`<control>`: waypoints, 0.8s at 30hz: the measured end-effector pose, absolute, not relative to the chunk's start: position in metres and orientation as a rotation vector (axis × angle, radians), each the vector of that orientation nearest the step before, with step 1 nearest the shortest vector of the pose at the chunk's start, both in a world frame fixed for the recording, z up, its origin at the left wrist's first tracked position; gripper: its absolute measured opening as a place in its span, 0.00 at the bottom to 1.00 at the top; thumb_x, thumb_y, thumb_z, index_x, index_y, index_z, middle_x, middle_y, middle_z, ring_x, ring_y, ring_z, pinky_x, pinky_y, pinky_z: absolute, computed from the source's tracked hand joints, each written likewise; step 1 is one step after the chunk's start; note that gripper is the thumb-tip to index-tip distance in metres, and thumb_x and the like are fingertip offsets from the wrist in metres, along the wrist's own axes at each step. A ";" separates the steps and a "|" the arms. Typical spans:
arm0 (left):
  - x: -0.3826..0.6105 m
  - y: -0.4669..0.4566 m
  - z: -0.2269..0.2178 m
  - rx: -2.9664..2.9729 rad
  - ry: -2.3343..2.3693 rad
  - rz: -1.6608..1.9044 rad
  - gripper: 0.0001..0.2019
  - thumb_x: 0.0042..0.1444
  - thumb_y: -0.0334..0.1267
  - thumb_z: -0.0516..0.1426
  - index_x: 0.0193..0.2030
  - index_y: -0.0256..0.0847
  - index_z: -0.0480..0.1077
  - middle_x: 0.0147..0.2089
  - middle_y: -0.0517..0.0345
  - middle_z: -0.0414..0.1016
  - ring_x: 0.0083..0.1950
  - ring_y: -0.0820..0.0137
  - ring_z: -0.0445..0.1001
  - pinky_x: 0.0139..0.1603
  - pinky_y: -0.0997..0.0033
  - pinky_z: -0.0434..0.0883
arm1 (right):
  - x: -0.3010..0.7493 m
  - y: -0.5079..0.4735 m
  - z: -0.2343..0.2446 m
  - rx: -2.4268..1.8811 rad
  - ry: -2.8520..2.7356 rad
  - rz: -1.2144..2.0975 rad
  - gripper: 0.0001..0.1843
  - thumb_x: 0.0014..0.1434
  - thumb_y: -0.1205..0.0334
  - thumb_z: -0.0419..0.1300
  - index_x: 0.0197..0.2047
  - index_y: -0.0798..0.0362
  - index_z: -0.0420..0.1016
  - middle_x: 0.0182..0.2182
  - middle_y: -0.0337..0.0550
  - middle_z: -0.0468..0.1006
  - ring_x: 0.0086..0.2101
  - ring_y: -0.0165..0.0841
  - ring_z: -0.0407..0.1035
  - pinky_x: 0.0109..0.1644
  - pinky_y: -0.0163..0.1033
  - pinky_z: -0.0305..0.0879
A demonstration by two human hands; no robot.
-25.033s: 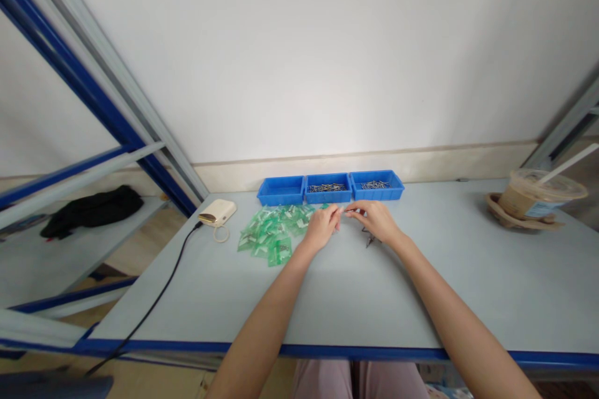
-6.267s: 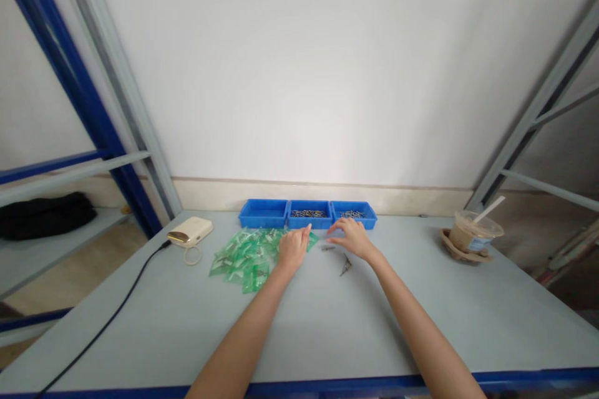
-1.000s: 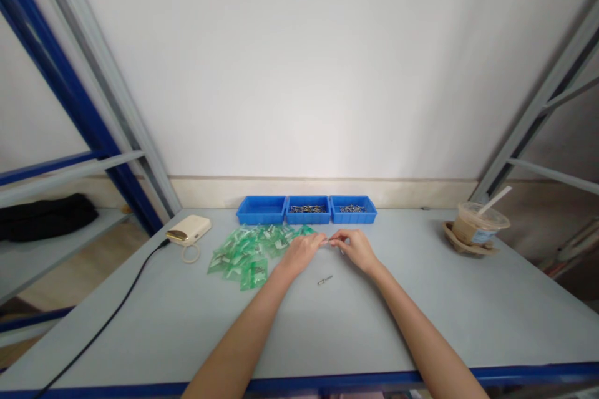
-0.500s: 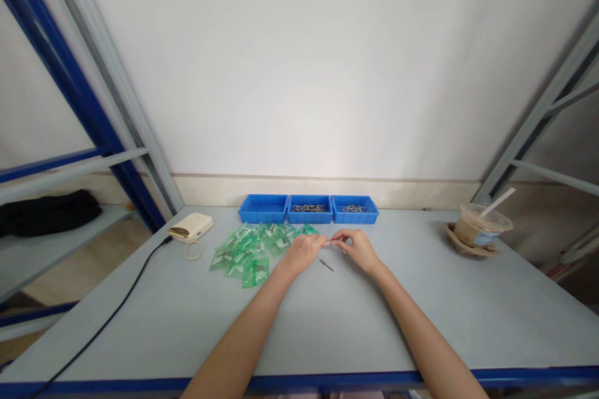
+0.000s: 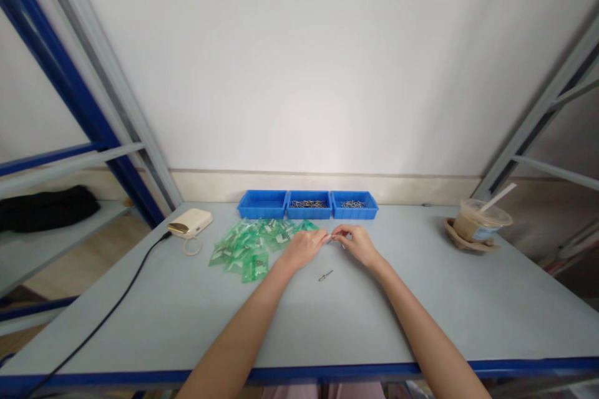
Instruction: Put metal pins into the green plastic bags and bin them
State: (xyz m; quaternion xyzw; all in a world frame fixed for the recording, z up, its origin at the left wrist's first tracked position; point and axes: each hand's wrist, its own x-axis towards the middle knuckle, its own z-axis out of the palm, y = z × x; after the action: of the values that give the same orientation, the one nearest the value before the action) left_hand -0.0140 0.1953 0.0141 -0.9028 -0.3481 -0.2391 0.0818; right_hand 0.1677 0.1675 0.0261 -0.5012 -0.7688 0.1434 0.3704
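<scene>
My left hand [image 5: 304,247] and my right hand [image 5: 358,244] meet above the table with fingertips pinched close together. Between them shows a small greyish metal piece [image 5: 330,239], mostly covered by the fingers; its exact kind is too small to tell. A bright sliver shows under my right fingers. Just in front of the hands, a blind rivet [image 5: 326,275] with a thin pin lies on the tabletop. Beside my left hand spreads a pile of green clear bags [image 5: 255,267] with small metal parts inside.
Three blue bins stand by the wall: an empty left bin [image 5: 262,209], a middle bin [image 5: 309,214] and a right bin [image 5: 355,214], both with metal fasteners. At left sits a white power bank [image 5: 191,222] with a black cable [image 5: 112,318]. A cup [image 5: 482,221] stands at right.
The loose rivet has turned, its pin now pointing up and right, and lies slightly nearer me. Both hands stay pinched together in nearly the same place. The view has shifted slightly.
</scene>
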 end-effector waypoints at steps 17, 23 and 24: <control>-0.017 0.200 0.011 -2.641 -1.173 -0.745 0.15 0.63 0.38 0.42 0.34 0.38 0.67 0.30 0.56 0.72 0.31 0.70 0.72 0.32 0.75 0.63 | 0.148 0.156 0.019 -1.383 -2.303 0.201 0.02 0.51 0.61 0.62 0.29 0.49 0.75 0.35 0.39 0.74 0.40 0.34 0.65 0.44 0.38 0.54; -0.016 0.194 0.013 -2.799 -1.064 -0.892 0.14 0.59 0.47 0.49 0.43 0.40 0.66 0.30 0.60 0.72 0.31 0.70 0.71 0.32 0.75 0.63 | 0.157 0.163 0.022 -1.467 -2.006 0.203 0.07 0.56 0.62 0.54 0.32 0.51 0.73 0.29 0.38 0.76 0.31 0.30 0.68 0.36 0.35 0.55; -0.015 0.194 0.013 -2.824 -1.046 -0.920 0.13 0.58 0.47 0.50 0.44 0.41 0.66 0.30 0.61 0.72 0.31 0.71 0.71 0.33 0.75 0.64 | 0.160 0.164 0.023 -1.455 -1.965 0.238 0.08 0.57 0.61 0.54 0.32 0.52 0.73 0.28 0.38 0.76 0.30 0.30 0.68 0.35 0.34 0.55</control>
State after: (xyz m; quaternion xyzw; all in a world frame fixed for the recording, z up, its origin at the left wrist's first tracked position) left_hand -0.0151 0.1945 0.0129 -0.8968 -0.3322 -0.2922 -0.0038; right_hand 0.1598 0.1643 0.0232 -0.5578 -0.7535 0.0911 0.3358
